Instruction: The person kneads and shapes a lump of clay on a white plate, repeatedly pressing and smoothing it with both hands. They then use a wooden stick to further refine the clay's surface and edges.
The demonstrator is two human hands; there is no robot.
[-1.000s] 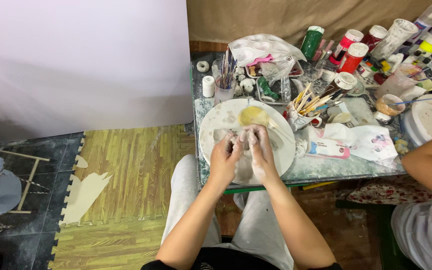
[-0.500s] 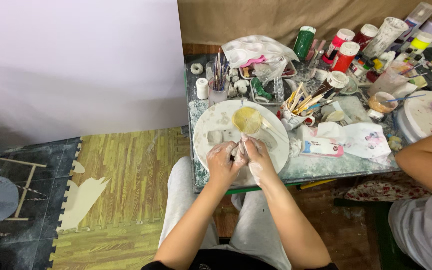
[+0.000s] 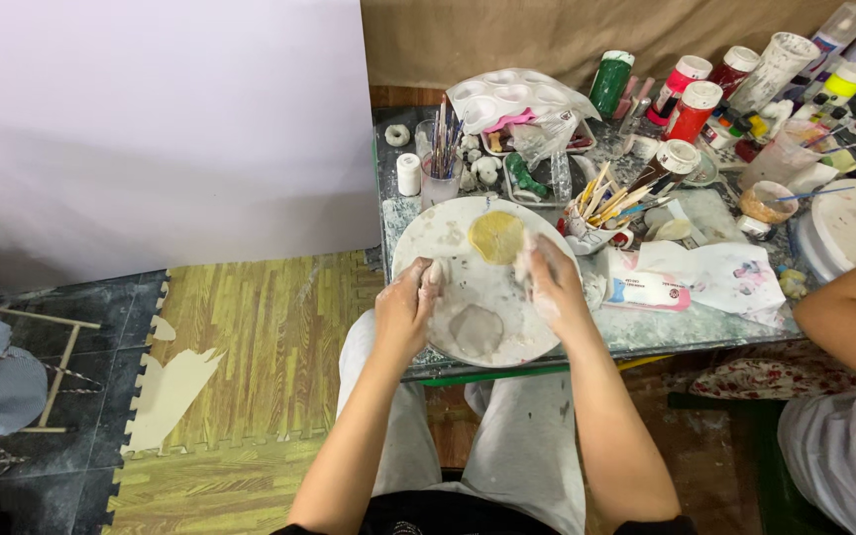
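Both grips are closed on small pale lumps of clay: the left hand [image 3: 406, 309] pinches a clay lump [image 3: 437, 271] between thumb and fingertips, and the right hand [image 3: 554, 287] is curled around a second clay piece [image 3: 524, 260]. The two are held apart, above the round white board [image 3: 448, 233], so that crumbs and smears fall on the board and not on the surface [image 3: 666, 332]. Both hands are coated with pale clay dust.

On the board, a flattened grey clay patch [image 3: 476, 330] lies at 6 o'clock, and a yellowish disc [image 3: 496, 237] lies at 12 o'clock, just beyond the fingertips; both are kept close for easy reach. A clear cup of brushes [image 3: 440, 163] stands at 11 o'clock from the board, and a cup of wooden modelling tools [image 3: 594, 203] at 2 o'clock, upright so that the handles can be drawn out. Paint bottles [image 3: 691, 99] are crowded along the far edge, out of the working area. A white palette [image 3: 507, 99] lies at 12 o'clock, well beyond the board. Another person's arm [image 3: 844, 307] rests at 3 o'clock beside a second round board [image 3: 849, 228].
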